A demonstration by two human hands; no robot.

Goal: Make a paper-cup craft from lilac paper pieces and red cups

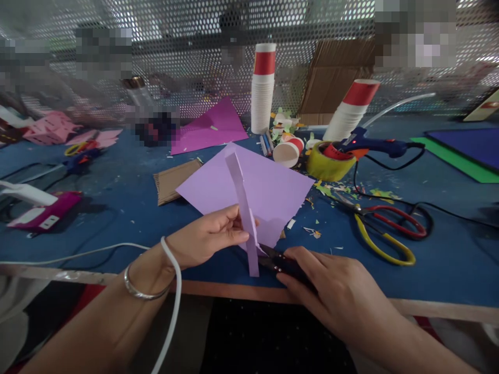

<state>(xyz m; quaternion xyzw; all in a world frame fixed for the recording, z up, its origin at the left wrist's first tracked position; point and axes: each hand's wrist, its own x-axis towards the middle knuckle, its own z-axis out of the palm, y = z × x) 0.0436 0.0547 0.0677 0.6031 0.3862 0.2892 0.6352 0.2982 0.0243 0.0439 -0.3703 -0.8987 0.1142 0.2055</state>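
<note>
In the head view, we pinch the lilac strip [242, 200] between the thumb and fingers of our left hand [210, 236], just below the centre of the frame. The strip stands nearly upright, leaning a little to the left, its lower end near the table's front edge. Our right hand [331, 285], at lower right of centre, is clenched around the black cutting tool [290, 266], whose blades meet the strip's right side near the bottom. Behind the strip, the lilac sheet [276, 184] lies on the blue table [117, 218] with a corner pointing away from us; we cannot tell whether the two are joined. The corrugated cardboard piece [175, 182] lies at the sheet's left corner, and the magenta sheet [214, 130] lies beyond, above centre. At upper centre we see the upright cup stack [262, 98], and to its right the tilted cup stack [351, 111]. The blue glue gun [376, 144] rests on the yellow tape roll [330, 166], right of centre, while the large scissors [357, 209] lie open nearer to us, with one red and one yellow handle. Paper scraps [312, 232] are scattered between sheet and scissors. A white cord [177, 291] loops over our left wrist, above the silver bracelet [146, 295], at lower left.
</note>
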